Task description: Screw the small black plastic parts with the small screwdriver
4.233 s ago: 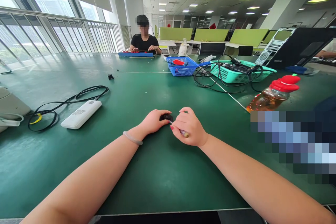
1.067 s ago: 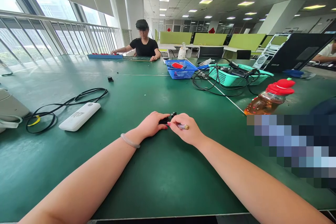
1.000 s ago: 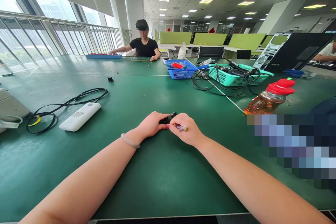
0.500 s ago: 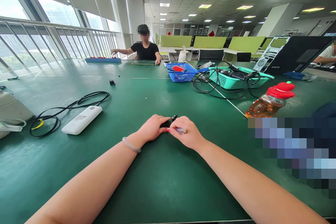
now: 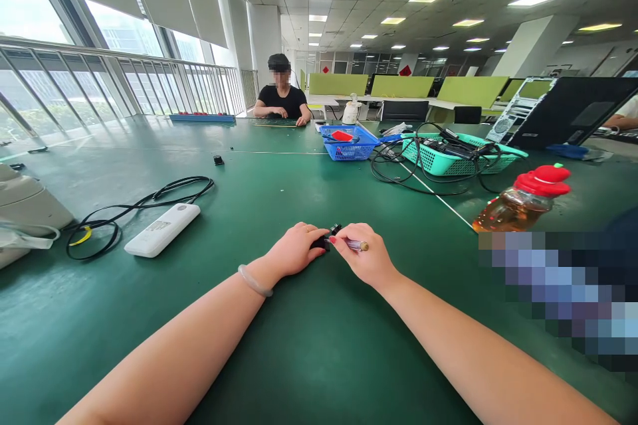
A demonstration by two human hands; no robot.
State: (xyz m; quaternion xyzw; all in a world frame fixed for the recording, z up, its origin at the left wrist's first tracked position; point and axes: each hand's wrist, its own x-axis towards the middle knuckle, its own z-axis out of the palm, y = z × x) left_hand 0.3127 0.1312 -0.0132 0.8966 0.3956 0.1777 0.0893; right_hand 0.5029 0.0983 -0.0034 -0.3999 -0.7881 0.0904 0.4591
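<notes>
My left hand [image 5: 298, 249] is closed on a small black plastic part [image 5: 321, 243], pressing it against the green tabletop [image 5: 319, 352]; the fingers hide most of it. A second black piece [image 5: 335, 229] with a ridged top shows just beyond, between my hands. In my right hand [image 5: 366, 255] a small screwdriver [image 5: 357, 246] is pinched between thumb and fingers. Its clear handle ends in a gold-coloured cap and points right, while its tip end lies at the black part. What the tip touches is too small to make out.
On the left lie a white power bank [image 5: 163, 230] and a looped black cable [image 5: 144, 202]. Ahead stand a blue basket [image 5: 351, 149] and a teal basket [image 5: 438, 163] with cables. A red-capped bottle [image 5: 518, 202] is at right. A co-worker [image 5: 282, 96] sits opposite.
My right hand has shifted slightly right, widening the gap to my left hand and baring more of the black part. The co-worker's outstretched arm has drawn back from the long blue tray.
</notes>
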